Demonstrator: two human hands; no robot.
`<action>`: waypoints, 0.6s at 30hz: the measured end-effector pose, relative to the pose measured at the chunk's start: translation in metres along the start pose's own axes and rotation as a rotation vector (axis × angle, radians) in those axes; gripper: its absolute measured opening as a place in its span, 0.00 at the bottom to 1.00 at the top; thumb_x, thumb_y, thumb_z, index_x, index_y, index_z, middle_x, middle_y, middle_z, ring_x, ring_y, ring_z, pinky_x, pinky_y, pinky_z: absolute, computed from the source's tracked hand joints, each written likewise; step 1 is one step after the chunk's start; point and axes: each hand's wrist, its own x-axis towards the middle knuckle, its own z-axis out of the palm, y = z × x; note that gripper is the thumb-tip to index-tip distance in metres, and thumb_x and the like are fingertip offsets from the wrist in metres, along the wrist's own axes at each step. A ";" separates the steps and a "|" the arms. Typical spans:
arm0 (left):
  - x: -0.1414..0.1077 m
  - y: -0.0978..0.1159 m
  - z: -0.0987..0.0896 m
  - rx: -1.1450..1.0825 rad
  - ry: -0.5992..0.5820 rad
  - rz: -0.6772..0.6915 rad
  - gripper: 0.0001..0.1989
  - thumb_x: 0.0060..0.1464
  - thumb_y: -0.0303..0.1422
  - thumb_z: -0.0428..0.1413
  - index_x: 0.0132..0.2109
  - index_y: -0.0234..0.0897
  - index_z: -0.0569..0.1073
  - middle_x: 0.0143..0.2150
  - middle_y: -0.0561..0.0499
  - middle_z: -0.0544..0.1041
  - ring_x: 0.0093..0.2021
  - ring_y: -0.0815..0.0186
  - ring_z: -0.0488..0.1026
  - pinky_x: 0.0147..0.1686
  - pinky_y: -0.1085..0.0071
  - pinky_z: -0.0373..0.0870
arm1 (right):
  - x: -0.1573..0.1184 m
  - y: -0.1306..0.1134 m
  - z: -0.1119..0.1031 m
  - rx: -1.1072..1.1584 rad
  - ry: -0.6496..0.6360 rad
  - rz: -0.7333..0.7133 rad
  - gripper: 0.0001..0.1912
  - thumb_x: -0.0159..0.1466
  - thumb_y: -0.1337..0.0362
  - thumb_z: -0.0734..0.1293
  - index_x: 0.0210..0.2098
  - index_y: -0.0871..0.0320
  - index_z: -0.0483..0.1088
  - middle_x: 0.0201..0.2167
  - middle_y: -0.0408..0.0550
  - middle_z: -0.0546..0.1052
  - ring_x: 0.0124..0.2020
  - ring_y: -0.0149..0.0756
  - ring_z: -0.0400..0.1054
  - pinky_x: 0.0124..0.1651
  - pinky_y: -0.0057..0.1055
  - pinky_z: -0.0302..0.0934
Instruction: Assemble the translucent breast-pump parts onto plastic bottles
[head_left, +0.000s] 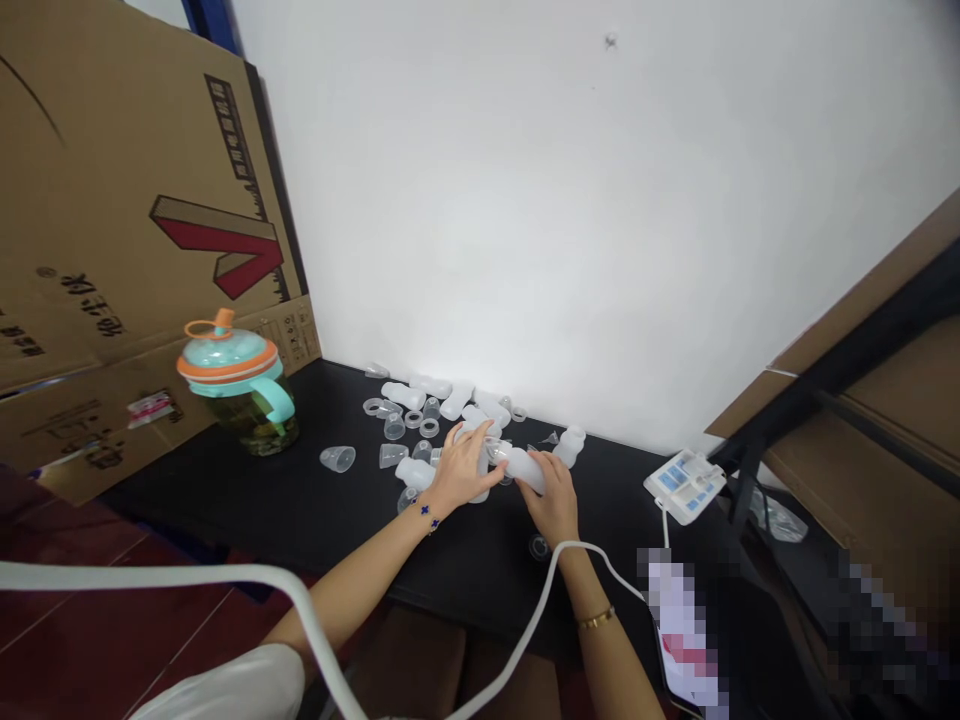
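Observation:
My right hand (553,498) grips a small frosted white bottle (523,467), tilted with its mouth toward the left. At that mouth, my left hand (459,468) pinches a clear plastic piece (496,452), partly covered by the fingers. Whether the piece is on the bottle or only touching it, I cannot tell. Around the left hand lie more white bottles (415,473), clear domed caps (394,427) and pale rings (429,428). Another white bottle (570,446) lies beyond my right hand. A small clear round part (538,546) rests near my right wrist.
A large jug (244,385) with a teal and orange lid stands left, before cardboard boxes (135,200). A white power strip (684,485) and a phone (686,640) lie right. A white cable (300,600) loops across the front. The wall (562,250) bounds the black table (330,520).

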 end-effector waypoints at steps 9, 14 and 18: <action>0.001 -0.001 0.000 -0.033 0.071 -0.013 0.31 0.51 0.37 0.60 0.60 0.37 0.61 0.46 0.43 0.81 0.50 0.52 0.78 0.64 0.48 0.58 | -0.001 -0.005 0.000 0.037 -0.009 -0.024 0.20 0.66 0.61 0.67 0.56 0.56 0.70 0.52 0.56 0.75 0.55 0.49 0.69 0.58 0.47 0.65; 0.001 -0.003 0.001 -0.024 0.133 0.028 0.30 0.51 0.37 0.60 0.59 0.36 0.60 0.46 0.43 0.81 0.51 0.52 0.78 0.63 0.48 0.60 | 0.001 -0.009 -0.003 0.043 -0.045 -0.002 0.20 0.66 0.59 0.67 0.56 0.57 0.70 0.52 0.56 0.75 0.55 0.48 0.69 0.58 0.44 0.65; 0.001 -0.002 0.000 -0.009 0.157 0.064 0.31 0.52 0.36 0.60 0.60 0.36 0.59 0.52 0.41 0.78 0.54 0.51 0.77 0.64 0.47 0.61 | 0.000 -0.011 -0.003 0.034 -0.072 0.020 0.22 0.65 0.55 0.67 0.57 0.56 0.70 0.53 0.55 0.76 0.55 0.48 0.70 0.57 0.43 0.65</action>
